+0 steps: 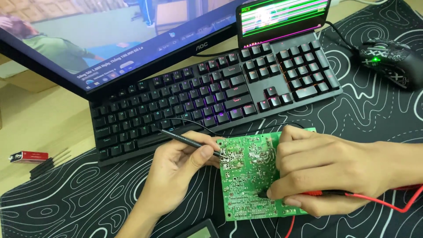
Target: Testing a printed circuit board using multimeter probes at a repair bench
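A green circuit board (pixel 246 176) lies solder side up on a black desk mat (pixel 79 194), just in front of a black keyboard (pixel 211 92). My left hand (pixel 176 172) pinches a thin black test probe (pixel 185 139), its tip touching the board's upper left area. My right hand (pixel 326 172) rests over the board's right side and grips a red test probe (pixel 321 193), whose dark tip meets the board near its lower middle. A red lead (pixel 396 205) runs off to the right.
A tilted monitor (pixel 110 39) stands behind the keyboard, and a phone (pixel 282 17) with a striped screen leans at its top edge. A black mouse (pixel 387 61) sits at the right. A small red battery (pixel 28 156) and dark pins (pixel 48 163) lie left. A meter's corner (pixel 200 231) shows at the bottom.
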